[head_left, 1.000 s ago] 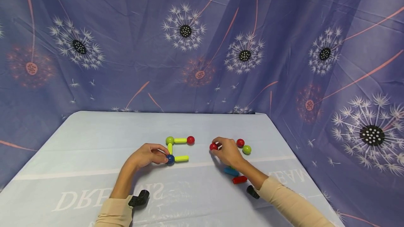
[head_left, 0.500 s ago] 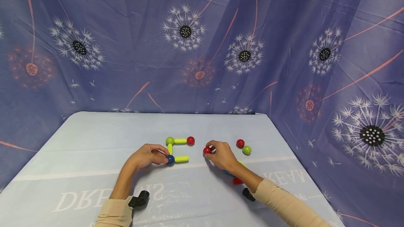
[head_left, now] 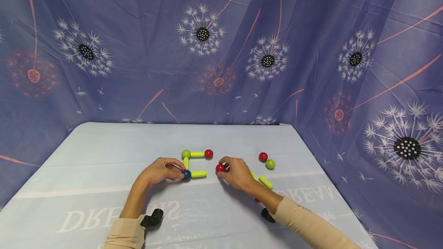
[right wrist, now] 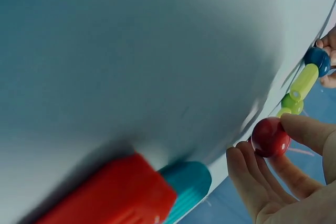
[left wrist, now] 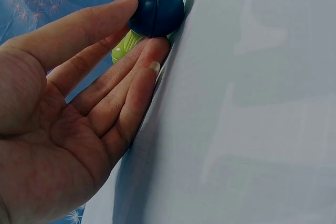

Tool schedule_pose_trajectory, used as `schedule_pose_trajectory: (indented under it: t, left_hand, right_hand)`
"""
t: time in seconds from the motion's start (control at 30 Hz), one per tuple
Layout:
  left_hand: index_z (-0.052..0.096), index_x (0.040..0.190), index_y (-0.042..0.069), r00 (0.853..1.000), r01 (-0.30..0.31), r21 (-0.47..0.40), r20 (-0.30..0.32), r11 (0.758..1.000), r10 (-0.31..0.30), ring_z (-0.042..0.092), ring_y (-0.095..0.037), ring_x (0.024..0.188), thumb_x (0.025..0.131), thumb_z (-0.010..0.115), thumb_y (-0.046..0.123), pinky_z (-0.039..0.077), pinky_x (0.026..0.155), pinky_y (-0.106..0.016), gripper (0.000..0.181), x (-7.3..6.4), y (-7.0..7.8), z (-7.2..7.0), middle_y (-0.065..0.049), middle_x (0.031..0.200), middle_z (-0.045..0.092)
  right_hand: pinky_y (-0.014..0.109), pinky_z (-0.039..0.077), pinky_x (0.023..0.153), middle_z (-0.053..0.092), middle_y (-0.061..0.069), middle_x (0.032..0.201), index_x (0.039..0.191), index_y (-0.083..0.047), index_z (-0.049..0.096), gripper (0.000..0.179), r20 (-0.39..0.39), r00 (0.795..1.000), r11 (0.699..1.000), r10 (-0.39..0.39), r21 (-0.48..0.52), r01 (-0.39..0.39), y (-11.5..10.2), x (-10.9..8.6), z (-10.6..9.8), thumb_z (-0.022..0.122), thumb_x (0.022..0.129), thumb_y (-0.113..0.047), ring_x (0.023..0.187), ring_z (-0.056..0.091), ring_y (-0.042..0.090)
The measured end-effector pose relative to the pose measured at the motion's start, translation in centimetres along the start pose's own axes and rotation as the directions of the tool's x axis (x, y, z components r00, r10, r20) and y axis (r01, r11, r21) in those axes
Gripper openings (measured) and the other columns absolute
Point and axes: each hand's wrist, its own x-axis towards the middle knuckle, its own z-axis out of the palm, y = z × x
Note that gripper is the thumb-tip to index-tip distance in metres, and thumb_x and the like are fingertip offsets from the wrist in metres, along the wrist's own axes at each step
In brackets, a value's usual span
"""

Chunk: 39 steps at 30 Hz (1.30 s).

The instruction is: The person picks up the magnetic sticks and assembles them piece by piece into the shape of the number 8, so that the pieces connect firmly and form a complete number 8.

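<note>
My left hand pinches a dark blue ball between thumb and fingers, low on the table. From that ball a ribbed yellow-green rod sticks out to the right, its far end bare. Another short rod links the blue ball to a green ball behind it. A further rod joins the green ball to a red ball. My right hand holds a separate red ball between thumb and fingertips, a small gap right of the bare rod end.
Another red ball and a green ball lie at the right. Nearer, partly behind the right arm, are a yellow-green rod, a red rod and a blue rod. A patterned curtain hangs behind the table.
My right hand has moved left and slightly nearer with the red ball, closing on the bare rod end. The left hand and the joined pieces have stayed in place.
</note>
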Motion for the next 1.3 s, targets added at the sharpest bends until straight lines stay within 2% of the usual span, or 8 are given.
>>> schedule_pose_trajectory:
  t: [0.4, 0.73, 1.3]
  left_hand:
    - [0.069, 0.114, -0.005, 1.0, -0.004, 0.006, 0.006, 1.0, 0.004, 0.07, -0.014, 0.089, 0.086, 0.077, 0.01, 0.056, 0.079, -0.032, 0.033, 0.1, -0.2, -0.1, -0.012, 0.1, 0.076]
    - [0.069, 0.114, -0.005, 1.0, -0.005, 0.01, 0.002, 1.0, 0.005, 0.07, -0.014, 0.089, 0.085, 0.078, 0.01, 0.057, 0.079, -0.032, 0.034, 0.1, -0.1, -0.1, -0.012, 0.099, 0.077]
    - [0.07, 0.114, -0.004, 1.0, 0.004, 0.008, 0.001, 1.0, -0.004, 0.07, -0.013, 0.088, 0.086, 0.078, 0.012, 0.056, 0.078, -0.031, 0.033, 0.2, -0.2, -0.1, -0.012, 0.1, 0.076]
  right_hand:
    - [0.028, 0.054, 0.071, 0.076, 0.002, 0.095, 0.11, -0.014, 0.074, 0.027, -0.009, 0.999, 0.999, -0.037, -0.017, 0.037, -1.3, 0.1, 1.0, 0.081, 0.085, -0.022, 0.082, 0.069, 0.013]
    - [0.03, 0.052, 0.068, 0.074, -0.003, 0.089, 0.108, -0.018, 0.075, 0.026, -0.009, 0.998, 0.996, -0.057, -0.065, 0.056, -1.6, 0.1, 1.6, 0.082, 0.084, -0.025, 0.076, 0.064, 0.007]
    - [0.031, 0.051, 0.069, 0.075, -0.004, 0.092, 0.108, -0.021, 0.075, 0.026, -0.008, 0.998, 0.995, -0.056, -0.078, 0.055, -1.8, 0.2, 1.6, 0.082, 0.084, -0.028, 0.077, 0.064, 0.007]
